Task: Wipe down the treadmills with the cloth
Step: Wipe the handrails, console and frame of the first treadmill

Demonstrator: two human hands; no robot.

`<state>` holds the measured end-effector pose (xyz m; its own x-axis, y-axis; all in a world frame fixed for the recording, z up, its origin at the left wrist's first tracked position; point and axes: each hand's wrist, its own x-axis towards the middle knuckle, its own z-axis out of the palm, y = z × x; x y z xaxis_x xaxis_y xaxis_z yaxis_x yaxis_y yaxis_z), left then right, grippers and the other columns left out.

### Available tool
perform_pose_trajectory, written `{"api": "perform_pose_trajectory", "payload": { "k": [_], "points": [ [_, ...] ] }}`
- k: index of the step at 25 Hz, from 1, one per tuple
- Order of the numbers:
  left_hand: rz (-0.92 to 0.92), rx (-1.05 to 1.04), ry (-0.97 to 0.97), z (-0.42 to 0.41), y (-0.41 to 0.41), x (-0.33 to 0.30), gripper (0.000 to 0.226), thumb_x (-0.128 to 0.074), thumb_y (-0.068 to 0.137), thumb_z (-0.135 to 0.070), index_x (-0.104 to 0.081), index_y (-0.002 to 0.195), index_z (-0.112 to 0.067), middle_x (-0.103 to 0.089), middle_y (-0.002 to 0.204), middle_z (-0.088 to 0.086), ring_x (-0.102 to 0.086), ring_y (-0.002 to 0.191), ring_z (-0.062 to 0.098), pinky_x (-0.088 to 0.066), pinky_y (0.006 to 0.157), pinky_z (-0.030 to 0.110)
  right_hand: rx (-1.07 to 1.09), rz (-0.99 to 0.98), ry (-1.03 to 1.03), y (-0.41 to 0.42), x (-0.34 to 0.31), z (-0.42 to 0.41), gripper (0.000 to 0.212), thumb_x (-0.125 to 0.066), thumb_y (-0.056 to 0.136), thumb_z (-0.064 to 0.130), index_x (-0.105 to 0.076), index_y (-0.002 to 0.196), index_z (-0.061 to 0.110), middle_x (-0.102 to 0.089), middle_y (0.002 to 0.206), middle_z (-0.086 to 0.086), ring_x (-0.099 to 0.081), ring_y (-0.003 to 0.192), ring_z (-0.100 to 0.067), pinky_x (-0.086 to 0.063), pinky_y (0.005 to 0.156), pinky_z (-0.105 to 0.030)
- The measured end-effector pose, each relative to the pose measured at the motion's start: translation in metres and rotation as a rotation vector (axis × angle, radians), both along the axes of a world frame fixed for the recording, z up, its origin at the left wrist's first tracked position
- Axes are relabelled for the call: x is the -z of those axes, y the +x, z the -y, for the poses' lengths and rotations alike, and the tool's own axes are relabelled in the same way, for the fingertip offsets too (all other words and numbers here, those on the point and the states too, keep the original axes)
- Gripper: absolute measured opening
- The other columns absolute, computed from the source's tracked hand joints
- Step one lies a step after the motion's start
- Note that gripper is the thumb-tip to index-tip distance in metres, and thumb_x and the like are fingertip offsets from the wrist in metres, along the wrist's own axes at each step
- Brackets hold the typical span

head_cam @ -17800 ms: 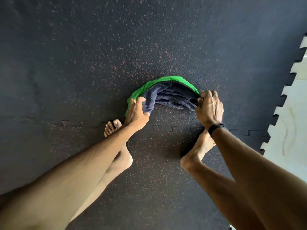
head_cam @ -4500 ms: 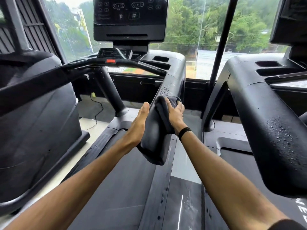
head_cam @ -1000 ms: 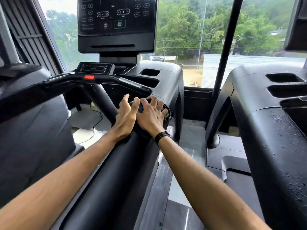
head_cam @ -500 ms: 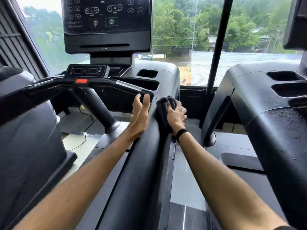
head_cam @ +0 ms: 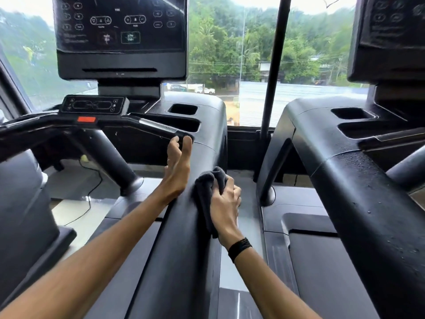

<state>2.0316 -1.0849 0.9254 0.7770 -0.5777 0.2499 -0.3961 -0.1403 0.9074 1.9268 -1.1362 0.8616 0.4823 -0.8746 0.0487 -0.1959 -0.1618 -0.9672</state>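
While two black treadmills fill the head view side by side, the near treadmill point(head_cam: 108, 238) takes the left and centre, and the second treadmill point(head_cam: 368, 203) stands to the right, with a strip of floor between them. Beyond both, a large window point(head_cam: 230, 54) shows green trees and a grey roof, split by a dark vertical post point(head_cam: 274, 65).

Near treadmill: dark console screen point(head_cam: 119, 35) at top, small control panel point(head_cam: 93, 104) beneath it, red stop button point(head_cam: 86, 119) on the crossbar. Its right side rail point(head_cam: 184, 249) runs from the bottom edge up to the console shelf, which has two recessed pockets. Second treadmill's side rail point(head_cam: 358, 199) carries scattered water droplets.

Left hand point(head_cam: 177, 171): lies along the left flank of the near right rail, fingers straight and together, tips just below the end of the crossbar grip. Holds nothing.

Right hand point(head_cam: 226, 201): fingers curled round the cloth point(head_cam: 208, 192), pressing it against the rail's right flank. Cloth is dark grey, bunched, draped over the rail's upper right side, just beside the left hand. Black wristband point(head_cam: 239, 248) on the right wrist.
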Motion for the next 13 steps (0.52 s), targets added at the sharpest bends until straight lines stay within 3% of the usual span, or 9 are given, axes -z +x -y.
{"api": "perform_pose_trajectory", "payload": {
  "k": [4,6,9,10,13],
  "points": [
    [-0.042,-0.025,-0.106,0.003,0.005,0.005,0.123,-0.015,0.062,-0.100,-0.010,0.155,-0.019,-0.020,0.160,0.002,-0.024,0.148,0.020,-0.015,0.122,0.050,-0.106,-0.124,-0.369,0.007,-0.030,0.001,0.031,-0.045,0.099,0.048,-0.047,0.129,0.038,-0.036,0.134,0.002,-0.033,0.126,-0.023,-0.027,0.109,-0.045],
    [-0.085,-0.044,-0.127,0.005,0.008,0.007,0.109,-0.017,0.068,-0.092,-0.018,0.151,-0.022,-0.029,0.156,0.005,-0.034,0.142,0.017,-0.021,0.121,0.044,-0.171,-0.182,-0.470,0.020,-0.041,0.009,0.031,-0.047,0.098,0.049,-0.049,0.127,0.040,-0.034,0.135,0.002,-0.033,0.123,-0.025,-0.026,0.109,-0.047],
    [-0.123,-0.082,-0.228,0.005,0.009,0.007,0.073,-0.021,0.079,-0.078,-0.025,0.134,-0.030,-0.037,0.144,-0.001,-0.045,0.117,-0.008,-0.032,0.102,0.012,-0.234,-0.239,-0.576,0.042,-0.048,0.021,0.030,-0.049,0.095,0.049,-0.053,0.123,0.040,-0.034,0.133,0.002,-0.035,0.120,-0.026,-0.026,0.107,-0.047],
    [-0.126,-0.089,-0.252,0.006,0.010,0.006,0.072,-0.022,0.080,-0.077,-0.026,0.132,-0.028,-0.038,0.142,0.000,-0.045,0.117,-0.007,-0.033,0.100,0.010,-0.240,-0.250,-0.599,0.049,-0.051,0.027,0.030,-0.050,0.094,0.050,-0.055,0.121,0.040,-0.035,0.134,0.002,-0.035,0.121,-0.026,-0.025,0.107,-0.047],
    [-0.168,-0.067,-0.255,0.008,0.016,0.011,0.094,-0.026,0.071,-0.086,-0.027,0.140,-0.024,-0.036,0.149,0.003,-0.039,0.135,0.008,-0.030,0.117,0.033,-0.250,-0.275,-0.606,0.077,-0.056,0.053,0.031,-0.050,0.093,0.056,-0.058,0.118,0.040,-0.037,0.136,0.002,-0.034,0.123,-0.027,-0.024,0.105,-0.047]
  ]
}}
